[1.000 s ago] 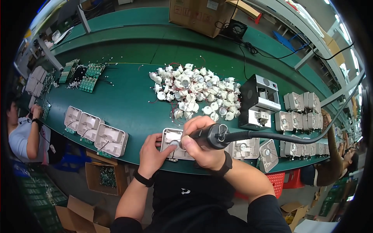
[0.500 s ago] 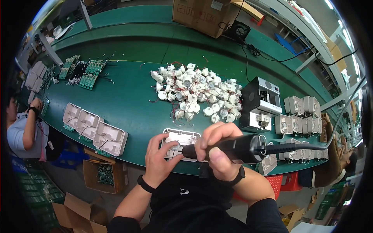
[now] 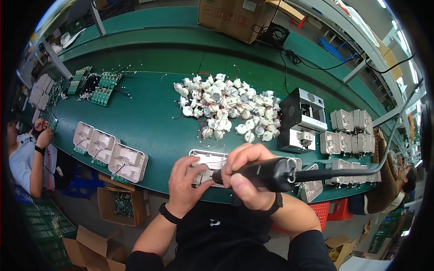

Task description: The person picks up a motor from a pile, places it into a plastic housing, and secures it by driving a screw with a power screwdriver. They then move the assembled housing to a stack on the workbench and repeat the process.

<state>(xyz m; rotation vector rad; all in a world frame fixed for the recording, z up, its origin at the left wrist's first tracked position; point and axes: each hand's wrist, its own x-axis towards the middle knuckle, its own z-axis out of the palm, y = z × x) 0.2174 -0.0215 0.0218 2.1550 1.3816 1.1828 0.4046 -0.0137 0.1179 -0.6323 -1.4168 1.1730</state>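
Observation:
A white plastic housing lies near the front edge of the green table, partly covered by my hands. My left hand grips its left side, thumb and fingers curved over the inside. In my right hand is a black electric screwdriver, held nearly level with its tip pointing left into the housing. The tip meets the work close to my left thumb and fingertips; a screw there cannot be made out. A thick black cord leads off the screwdriver's back end to the right.
Beyond the housing spreads a pile of small white motor-like parts with red wires. A black-and-silver machine stands right of it. More housings sit at left and right. Circuit boards lie far left. A co-worker sits at left, another person at right.
The screwdriver and my right hand have shifted slightly left, the tool's back end most. My left hand stays on the housing. The left co-worker's hands have moved.

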